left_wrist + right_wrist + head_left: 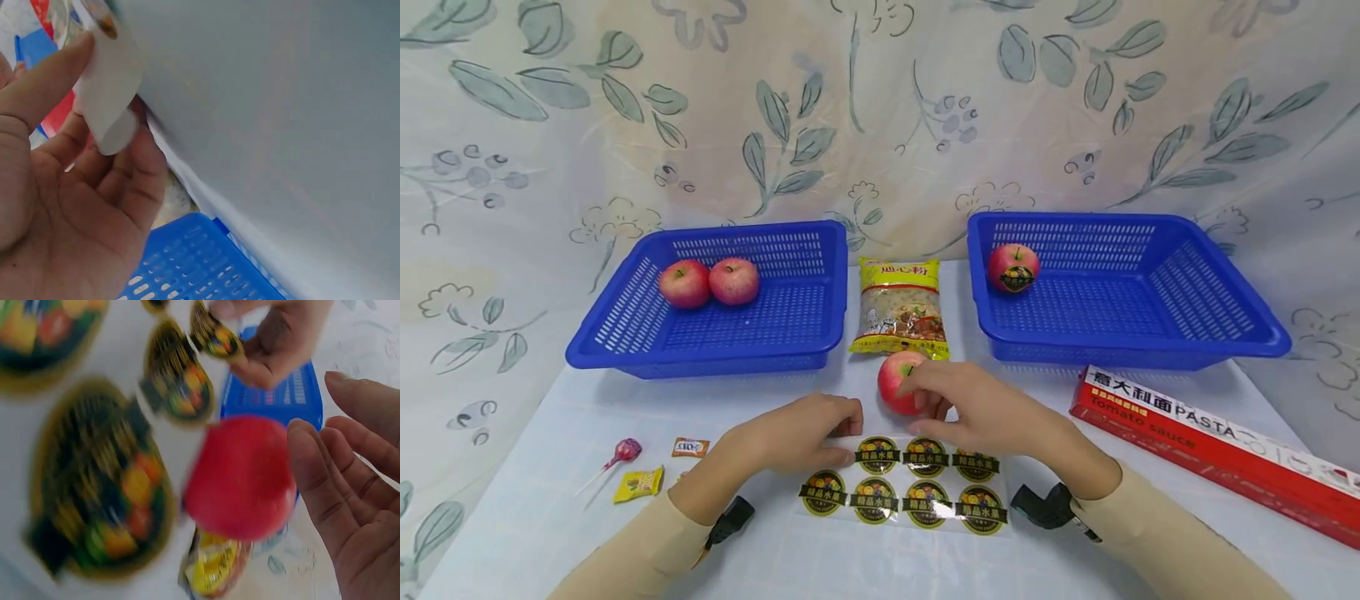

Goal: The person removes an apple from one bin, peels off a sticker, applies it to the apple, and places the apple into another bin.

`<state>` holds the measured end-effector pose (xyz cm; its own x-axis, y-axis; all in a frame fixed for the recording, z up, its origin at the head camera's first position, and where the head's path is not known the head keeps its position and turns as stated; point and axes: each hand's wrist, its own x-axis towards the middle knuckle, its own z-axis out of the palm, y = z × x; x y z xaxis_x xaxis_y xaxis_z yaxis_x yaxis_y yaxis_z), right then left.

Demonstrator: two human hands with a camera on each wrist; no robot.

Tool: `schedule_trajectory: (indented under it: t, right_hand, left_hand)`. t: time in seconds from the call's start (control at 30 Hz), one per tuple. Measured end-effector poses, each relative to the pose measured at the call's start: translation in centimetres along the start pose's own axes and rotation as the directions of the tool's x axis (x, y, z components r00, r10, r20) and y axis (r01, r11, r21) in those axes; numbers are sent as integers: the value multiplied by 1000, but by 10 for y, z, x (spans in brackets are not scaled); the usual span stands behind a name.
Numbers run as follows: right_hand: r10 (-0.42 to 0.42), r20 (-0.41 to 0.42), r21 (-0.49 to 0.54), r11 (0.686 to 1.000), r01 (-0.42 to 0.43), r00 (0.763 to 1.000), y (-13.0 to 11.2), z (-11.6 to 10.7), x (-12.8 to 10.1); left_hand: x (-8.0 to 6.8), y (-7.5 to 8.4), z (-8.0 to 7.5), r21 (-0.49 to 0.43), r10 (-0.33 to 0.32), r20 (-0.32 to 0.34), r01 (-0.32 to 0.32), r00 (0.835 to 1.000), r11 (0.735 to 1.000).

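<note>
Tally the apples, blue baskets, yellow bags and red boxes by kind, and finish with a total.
Apples: 4
Blue baskets: 2
Yellow bag: 1
Red box: 1
Total: 8

Left hand (808,429) pinching; right hand (973,408) loosely bent (forearms (718,471) angled inward).

The left basket (790,321) holds two apples (733,281), the right basket (1097,304) (near its left end) a third apple (1011,255). Between them lies a packet (901,308); before it, a fourth apple (893,383), then a sticker sheet (901,475), candies (638,485) leftward, a box (1210,450) rightward.
</note>
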<state>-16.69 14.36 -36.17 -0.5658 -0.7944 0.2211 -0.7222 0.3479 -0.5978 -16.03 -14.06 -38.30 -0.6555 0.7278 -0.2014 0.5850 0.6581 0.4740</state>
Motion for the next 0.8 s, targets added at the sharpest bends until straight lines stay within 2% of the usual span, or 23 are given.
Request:
schedule_trajectory:
  t: [0.17, 0.27, 0.57, 0.7, 0.8]
  right_hand:
    - [6, 111, -53, 999, 0, 994, -6, 17, 7]
    - [-5, 142, -83, 996, 17, 990, -9, 26, 10]
    - [-117, 92, -133, 983, 128, 989, -7, 44, 20]
    - [-114, 93, -108, 986, 124, 989, -6, 46, 22]
    - [-78, 107, -60, 995, 85, 991, -6, 45, 21]
  left_hand:
    - [-6, -2, 1, -115, 32, -2, -32, 999, 993]
    - [-10, -2, 2, -157, 49, -2, -49, 999, 986]
    - [-17, -5, 3, -173, 48, -1, -47, 999, 984]
    - [-18, -7, 3, -167, 39, -5, -39, 999, 985]
    - [-19, -8, 3, -142, 34, -8, -35, 999, 989]
